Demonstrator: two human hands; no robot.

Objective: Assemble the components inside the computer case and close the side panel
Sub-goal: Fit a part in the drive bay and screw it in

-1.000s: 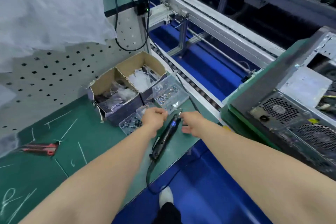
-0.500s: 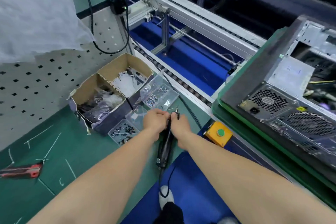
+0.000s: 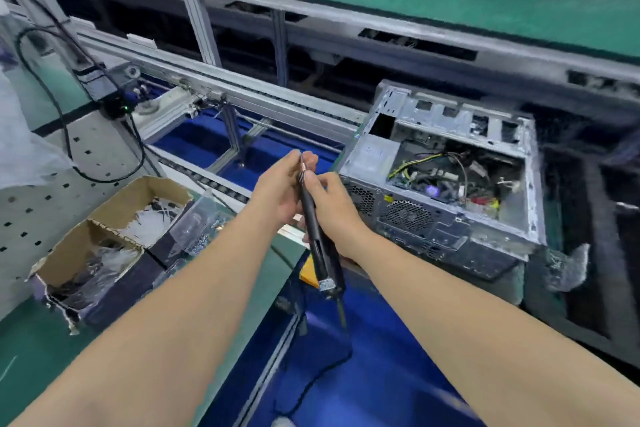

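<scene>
Computer case (image 3: pixel 450 184), side open; cardboard box (image 3: pixel 136 189) at L. Your right hand (image 3: pixel 334 208) grips screwdriver (image 3: pixel 317 236), left hand (image 3: pixel 277 191) pinches its tip; case just R of both.

Gripping a black electric screwdriver (image 3: pixel 313 218) tip-up, right hand (image 3: pixel 334 208) wrapped round the barrel, left hand (image 3: pixel 277 191) pinching at the bit end. Got its cord (image 3: pixel 342 314) dangling below. Just right of the hands: computer case (image 3: pixel 443 215) lying open, wires showing. Down left on the green mat (image 3: pixel 34 357): torn cardboard box (image 3: pixel 104 239), clear screw tray (image 3: pixel 201 229) beside it.
</scene>
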